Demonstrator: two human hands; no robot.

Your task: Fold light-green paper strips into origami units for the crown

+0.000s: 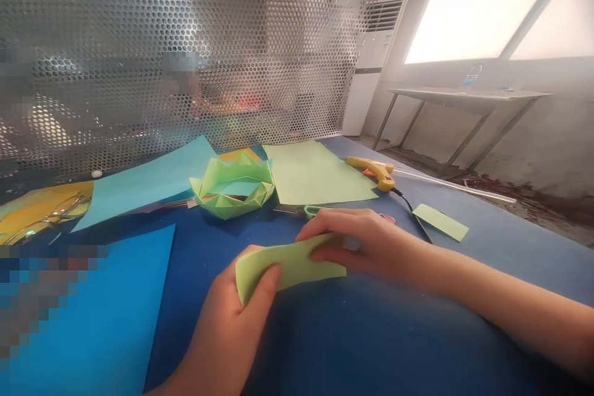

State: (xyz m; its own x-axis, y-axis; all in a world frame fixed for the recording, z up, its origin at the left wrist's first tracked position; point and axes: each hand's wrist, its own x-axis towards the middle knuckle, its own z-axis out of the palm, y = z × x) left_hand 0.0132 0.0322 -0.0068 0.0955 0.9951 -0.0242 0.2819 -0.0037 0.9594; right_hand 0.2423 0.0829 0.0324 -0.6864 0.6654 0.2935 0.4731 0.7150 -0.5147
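A light green paper strip (292, 267) is held up above the blue table between both hands. My left hand (239, 306) grips its left end, thumb on the near face and fingers behind. At the strip's right part, my right hand (359, 238) pinches it between thumb and fingers. Just beyond, green-handled scissors (312, 211) lie partly hidden behind my right hand. Farther back sits a folded green paper bowl shape (232, 189) with pointed edges. A smaller green paper rectangle (440, 221) rests on the table to the right of my right hand.
Light green sheets (320, 173) lie at the back, beside a yellow glue gun (375, 172) with a black cord. Clear sticks (464, 187) stretch to the right. Left are a light blue sheet (148, 176), eyeglasses (60, 213) and a bright blue board (116, 315). A perforated metal panel (223, 31) stands behind.
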